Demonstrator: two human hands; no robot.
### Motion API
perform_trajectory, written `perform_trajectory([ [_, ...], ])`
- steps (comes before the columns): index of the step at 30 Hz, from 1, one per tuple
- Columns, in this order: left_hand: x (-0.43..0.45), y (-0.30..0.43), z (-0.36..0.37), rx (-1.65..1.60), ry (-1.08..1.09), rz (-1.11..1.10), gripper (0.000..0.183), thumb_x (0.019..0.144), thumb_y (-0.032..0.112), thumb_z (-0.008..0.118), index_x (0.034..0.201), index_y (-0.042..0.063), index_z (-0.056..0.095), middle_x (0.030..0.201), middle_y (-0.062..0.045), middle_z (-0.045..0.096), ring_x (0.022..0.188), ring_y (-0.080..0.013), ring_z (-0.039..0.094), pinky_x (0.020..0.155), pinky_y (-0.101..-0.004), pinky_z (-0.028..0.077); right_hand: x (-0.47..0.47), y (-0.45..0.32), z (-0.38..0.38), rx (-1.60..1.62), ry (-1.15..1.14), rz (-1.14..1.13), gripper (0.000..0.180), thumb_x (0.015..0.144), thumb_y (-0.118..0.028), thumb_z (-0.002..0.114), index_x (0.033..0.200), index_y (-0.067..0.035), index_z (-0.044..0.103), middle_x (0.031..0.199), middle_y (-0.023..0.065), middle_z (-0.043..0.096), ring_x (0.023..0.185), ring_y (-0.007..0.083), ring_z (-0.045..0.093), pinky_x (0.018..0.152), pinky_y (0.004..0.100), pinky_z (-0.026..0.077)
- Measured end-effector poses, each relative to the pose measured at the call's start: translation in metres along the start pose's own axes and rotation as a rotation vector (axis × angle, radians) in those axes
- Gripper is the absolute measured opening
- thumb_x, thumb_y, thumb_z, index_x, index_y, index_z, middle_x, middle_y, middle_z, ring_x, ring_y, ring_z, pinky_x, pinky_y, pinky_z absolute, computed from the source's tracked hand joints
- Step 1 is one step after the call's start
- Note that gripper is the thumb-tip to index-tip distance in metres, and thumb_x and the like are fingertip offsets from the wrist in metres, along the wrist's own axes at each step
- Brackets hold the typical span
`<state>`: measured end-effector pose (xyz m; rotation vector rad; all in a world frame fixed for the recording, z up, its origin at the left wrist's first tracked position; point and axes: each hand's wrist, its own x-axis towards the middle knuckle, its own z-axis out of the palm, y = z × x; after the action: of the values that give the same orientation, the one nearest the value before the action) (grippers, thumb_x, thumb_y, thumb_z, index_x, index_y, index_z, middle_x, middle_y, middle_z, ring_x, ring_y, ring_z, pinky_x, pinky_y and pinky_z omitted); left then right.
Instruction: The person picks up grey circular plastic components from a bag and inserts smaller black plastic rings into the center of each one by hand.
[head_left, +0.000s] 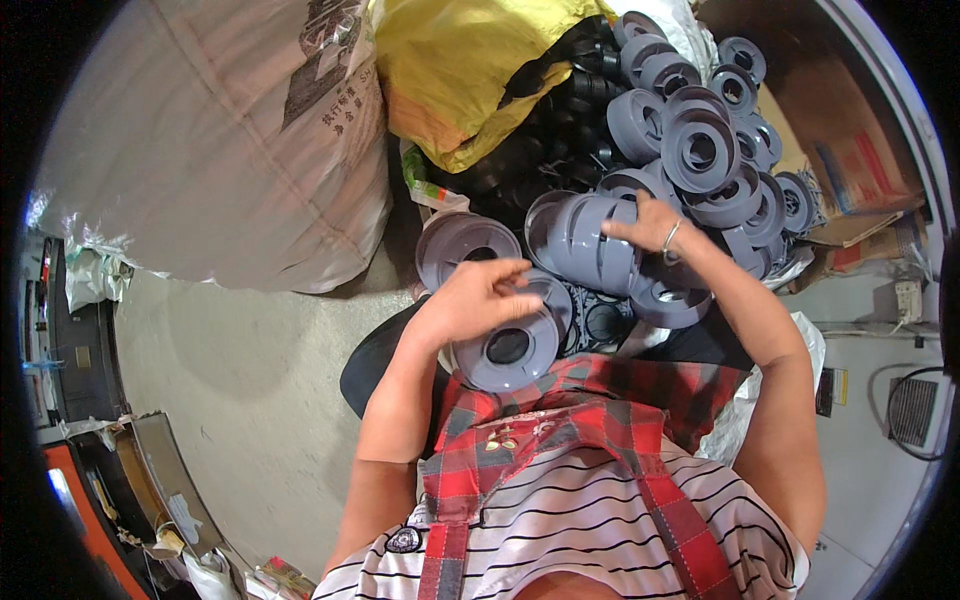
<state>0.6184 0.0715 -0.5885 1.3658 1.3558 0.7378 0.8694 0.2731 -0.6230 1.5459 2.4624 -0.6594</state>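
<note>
My left hand (484, 300) hovers over grey plastic flanged rings, fingers half bent and nothing visible between them. Under it lies a grey ring with a round centre hole (508, 352), close to my lap. Another wide grey ring (457, 244) stands just beyond that hand. My right hand (651, 225), with a bracelet at the wrist, is over the right end of a row of nested grey rings (585, 240). Its thumb and a finger are spread apart; its other fingers are partly hidden, and whether it touches the row is unclear.
A heap of grey rings (701, 150) rises at the far right, beside black plastic parts (517, 161) in a yellow-lined bag (465, 75). A large white woven sack (247, 150) bulges at left. Cardboard boxes (847, 150) stand at right. Black lattice parts (600, 322) lie before my lap.
</note>
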Motion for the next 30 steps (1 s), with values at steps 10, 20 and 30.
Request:
perform_trajectory([
  [10,0.040,-0.010,0.008,-0.540,0.486,0.149,0.032,0.085,0.021,0.064,0.106,-0.001,0.054,0.102,-0.012,0.061,0.095,-0.0147,0.058,0.083,-0.0281,0.046,-0.065,-0.048,-0.105,0.702,0.307,-0.461,0.065,0.069,-0.025,0.066,0.122,0.007,0.046,0.105,0.0147,0.060,0.092,0.0185,0.058,0.082,0.0283,0.046],
  [20,0.044,-0.009,-0.018,-1.100,0.727,0.086,0.034,0.080,0.001,0.058,0.113,-0.002,0.048,0.096,-0.013,0.061,0.085,-0.0210,0.062,0.079,-0.0334,0.052,0.139,-0.056,-0.008,-0.059,0.200,-0.253,0.046,0.077,-0.026,0.067,0.111,0.001,0.052,0.102,0.0254,0.061,0.097,0.0406,0.058,0.081,0.0437,0.048],
  [30,0.041,-0.013,-0.017,-0.952,0.812,-0.001,0.030,0.082,0.009,0.064,0.108,0.000,0.053,0.091,-0.007,0.061,0.079,-0.0163,0.059,0.075,-0.0314,0.049,0.140,-0.057,0.023,-0.148,0.275,-0.161,0.033,0.078,-0.016,0.057,0.105,0.000,0.047,0.105,0.0263,0.058,0.092,0.0408,0.059,0.080,0.0457,0.048],
])
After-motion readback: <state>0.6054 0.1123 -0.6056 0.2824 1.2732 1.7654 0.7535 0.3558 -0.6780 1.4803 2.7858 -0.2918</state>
